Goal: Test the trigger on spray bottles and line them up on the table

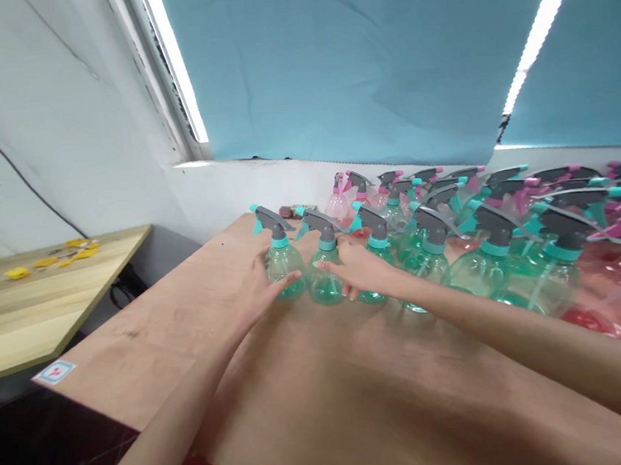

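My left hand (265, 282) is curled round the left side of a clear green spray bottle (286, 263) with a grey and turquoise trigger head, its thumb across the front. Just right of it stands a second green spray bottle (324, 286). My right hand (363, 265) holds that one from its right side, thumb on the front and some fingers hidden behind. A third green spray bottle (380, 251) is partly covered by my right hand. Both held bottles are upright and appear to rest on the wooden table (282, 383).
Several more green and pink spray bottles (555, 266) crowd the table's right side. Small items (297, 210) lie by the wall. At left, another table (14, 315) bears yellow pieces (18, 273). A sticker (54, 372) marks the near table's left corner.
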`<state>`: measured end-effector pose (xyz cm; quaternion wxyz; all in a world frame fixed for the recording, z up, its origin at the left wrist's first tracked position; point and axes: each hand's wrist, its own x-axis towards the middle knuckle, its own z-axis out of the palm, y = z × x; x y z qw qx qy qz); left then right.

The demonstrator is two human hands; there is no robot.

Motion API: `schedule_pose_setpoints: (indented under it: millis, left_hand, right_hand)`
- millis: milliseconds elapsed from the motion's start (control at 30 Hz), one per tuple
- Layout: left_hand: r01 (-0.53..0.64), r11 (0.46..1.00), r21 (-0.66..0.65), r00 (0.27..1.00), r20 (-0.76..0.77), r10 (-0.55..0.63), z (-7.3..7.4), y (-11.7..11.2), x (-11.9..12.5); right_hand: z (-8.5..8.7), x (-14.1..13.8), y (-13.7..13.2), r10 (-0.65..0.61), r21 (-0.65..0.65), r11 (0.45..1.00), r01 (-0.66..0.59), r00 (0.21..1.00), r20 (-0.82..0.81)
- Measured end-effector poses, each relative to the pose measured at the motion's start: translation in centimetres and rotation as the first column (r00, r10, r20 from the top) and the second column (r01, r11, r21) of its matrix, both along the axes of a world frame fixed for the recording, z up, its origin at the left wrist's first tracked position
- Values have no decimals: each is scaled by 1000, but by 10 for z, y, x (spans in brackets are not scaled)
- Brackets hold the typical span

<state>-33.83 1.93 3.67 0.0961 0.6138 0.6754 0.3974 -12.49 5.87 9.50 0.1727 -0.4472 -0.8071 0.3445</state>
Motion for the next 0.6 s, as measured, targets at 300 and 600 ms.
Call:
schedule_pose_setpoints:
  millis: [300, 600]
  left_hand:
    - [-111, 986, 128, 989, -78, 122, 9, -49, 17]
    - [189, 982, 9, 981, 42, -190, -1, -114, 97]
  right_hand:
    - [-3, 17, -22, 120, 109, 986, -123, 992, 30]
    - [-9, 74, -77, 161, 283, 945, -167, 986, 43]
